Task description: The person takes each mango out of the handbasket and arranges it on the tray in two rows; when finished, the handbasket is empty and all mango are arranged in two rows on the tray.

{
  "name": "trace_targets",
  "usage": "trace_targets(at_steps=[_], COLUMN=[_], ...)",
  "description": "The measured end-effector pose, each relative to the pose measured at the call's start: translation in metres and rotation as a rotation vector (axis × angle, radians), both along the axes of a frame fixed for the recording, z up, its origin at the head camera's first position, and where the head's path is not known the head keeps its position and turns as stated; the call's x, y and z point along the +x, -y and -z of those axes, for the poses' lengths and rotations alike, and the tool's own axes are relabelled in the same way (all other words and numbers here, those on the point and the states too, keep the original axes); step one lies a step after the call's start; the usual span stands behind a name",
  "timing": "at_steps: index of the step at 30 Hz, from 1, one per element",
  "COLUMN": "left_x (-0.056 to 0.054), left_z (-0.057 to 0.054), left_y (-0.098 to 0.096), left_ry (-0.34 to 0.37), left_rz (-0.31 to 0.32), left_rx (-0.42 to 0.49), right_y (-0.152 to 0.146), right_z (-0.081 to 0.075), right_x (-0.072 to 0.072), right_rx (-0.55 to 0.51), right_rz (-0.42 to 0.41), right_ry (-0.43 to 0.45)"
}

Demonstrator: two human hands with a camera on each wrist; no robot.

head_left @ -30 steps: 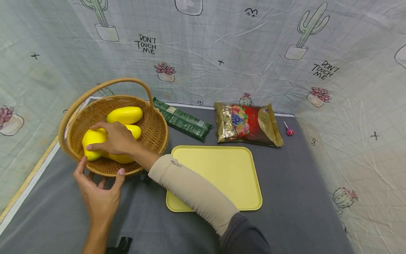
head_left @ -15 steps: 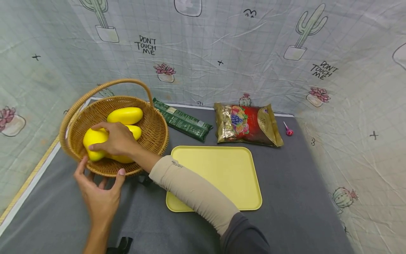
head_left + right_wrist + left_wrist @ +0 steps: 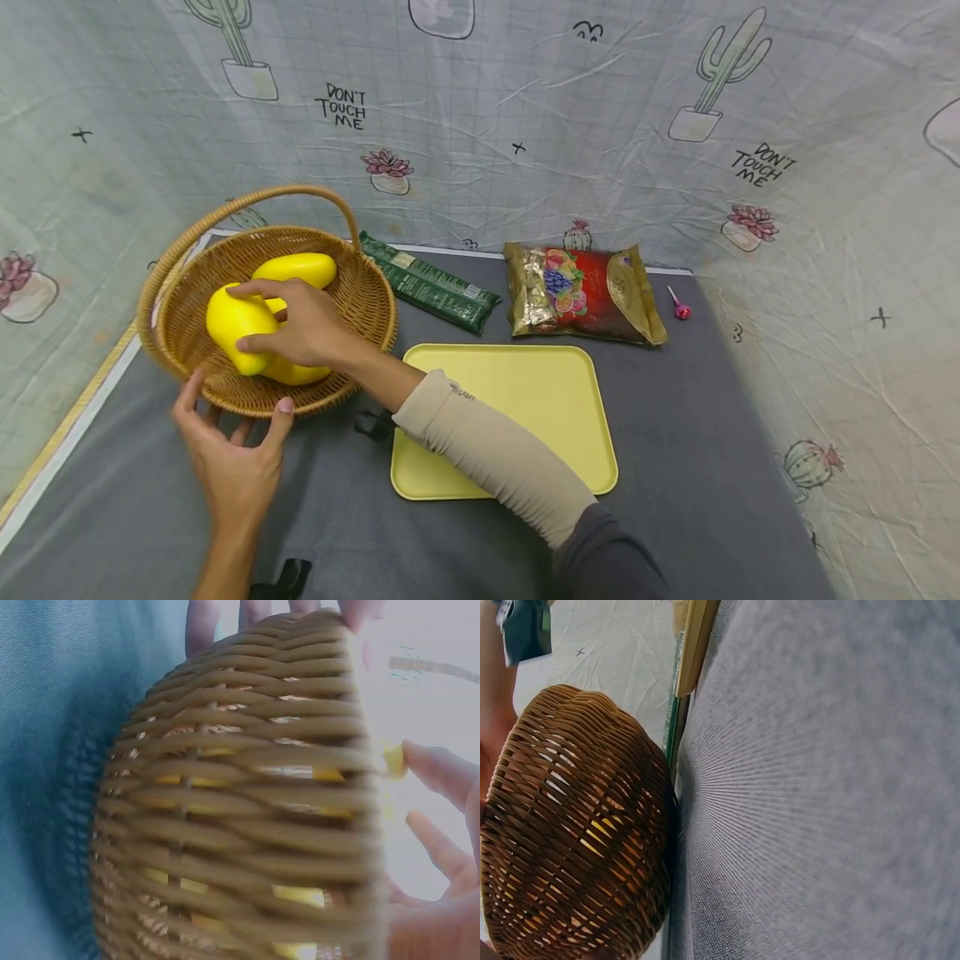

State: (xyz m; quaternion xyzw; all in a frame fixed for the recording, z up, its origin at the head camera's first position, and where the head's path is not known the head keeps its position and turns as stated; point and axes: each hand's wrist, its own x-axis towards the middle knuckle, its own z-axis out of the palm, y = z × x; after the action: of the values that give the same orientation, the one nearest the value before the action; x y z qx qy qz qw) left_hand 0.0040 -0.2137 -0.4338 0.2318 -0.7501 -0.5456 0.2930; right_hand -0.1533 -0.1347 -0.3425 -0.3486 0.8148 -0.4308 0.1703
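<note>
At the near left, the left hand (image 3: 236, 475) has its fingers spread, thumb well apart from index finger, both touching the near rim of the wicker basket (image 3: 360, 300). Its other fingers lie against the basket's outer wall, below the rim, as the right wrist view shows. A black fitting (image 3: 283, 581) sits beside the left forearm at the near edge.

The right hand (image 3: 306, 323) reaches in over the basket from the near right, its forearm in a beige sleeve (image 3: 498, 458). Thumb and fingers pinch a yellow fruit (image 3: 236, 325) from its right side, at the left of the basket's opening; in the right wrist view a bit of yellow shows past the rim.

Inside the basket, a second yellow fruit (image 3: 295, 372) lies on the near side, partly under the right hand, and a third yellow fruit (image 3: 303, 267) lies on the far side. The basket's handle (image 3: 266, 193) arches up over its left and far sides.

Right of the basket, a yellow tray (image 3: 517, 408) lies flat, partly beneath the sleeve. Farther back are a green packet (image 3: 442, 292), a red and gold bag (image 3: 588, 296) and, at the right, a pink lollipop (image 3: 681, 310). A printed cloth (image 3: 480, 108) hangs behind.
</note>
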Motion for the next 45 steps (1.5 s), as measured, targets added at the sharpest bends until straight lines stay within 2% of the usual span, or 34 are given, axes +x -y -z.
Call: trace_targets(at_steps=[17, 26, 32, 38, 45], left_x=[-0.001, 0.0, 0.0, 0.0, 0.001], left_z=[0.003, 0.005, 0.004, 0.002, 0.001], left_y=[0.001, 0.001, 0.0, -0.002, -0.002], left_ry=[-0.014, -0.032, -0.034, -0.038, -0.03], left_rz=[0.0, 0.0, -0.003, 0.001, 0.0], left_rx=[-0.01, -0.004, -0.007, -0.014, -0.011], right_y=[-0.076, -0.116, -0.144, -0.172, -0.202], right_z=[-0.016, -0.022, -0.021, -0.019, -0.015], right_x=[0.002, -0.002, -0.009, -0.016, -0.026], right_rx=[-0.182, -0.209, -0.238, -0.281, -0.262], right_rz=[-0.1, -0.131, -0.176, -0.226, -0.25], right_ry=[0.019, 0.042, 0.021, 0.066, 0.078])
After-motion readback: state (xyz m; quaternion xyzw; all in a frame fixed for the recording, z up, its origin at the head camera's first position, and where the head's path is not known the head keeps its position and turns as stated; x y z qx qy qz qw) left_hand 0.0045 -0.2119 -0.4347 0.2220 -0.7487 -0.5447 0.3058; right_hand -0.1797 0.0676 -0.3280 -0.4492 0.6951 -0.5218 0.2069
